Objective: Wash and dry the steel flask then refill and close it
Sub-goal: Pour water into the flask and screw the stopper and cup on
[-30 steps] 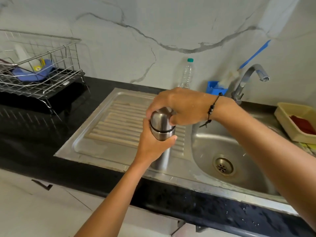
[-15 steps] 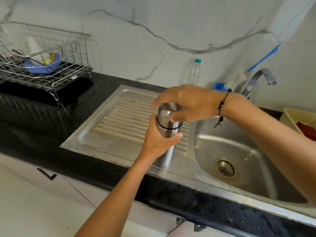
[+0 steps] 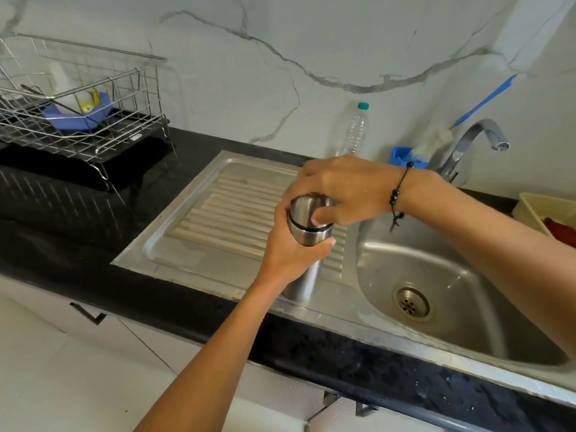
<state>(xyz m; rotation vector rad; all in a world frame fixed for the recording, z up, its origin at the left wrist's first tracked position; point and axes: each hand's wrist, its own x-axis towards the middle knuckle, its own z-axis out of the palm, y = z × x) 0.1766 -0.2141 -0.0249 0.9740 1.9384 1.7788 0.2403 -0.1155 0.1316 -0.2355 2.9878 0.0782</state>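
Note:
The steel flask (image 3: 307,236) stands upright on the steel drainboard (image 3: 218,213), near its front edge beside the sink bowl. My left hand (image 3: 288,257) grips the flask's body just below the black seam. From above, my right hand (image 3: 343,188) covers the flask's steel cap (image 3: 307,210), fingers curled round it. The cap sits on the flask; a thin black ring shows between cap and body. The flask's lower part shows below my left hand.
The sink bowl (image 3: 467,307) with its drain lies to the right, the tap (image 3: 473,138) behind it. A clear plastic bottle (image 3: 355,129) and a blue holder (image 3: 402,155) stand at the wall. A wire dish rack (image 3: 78,113) is far left, a beige tub (image 3: 536,210) far right.
My view has shifted slightly, so the scene sits further right and lower. My right hand has turned a little on the cap. The flask stays on the drainboard in my left hand.

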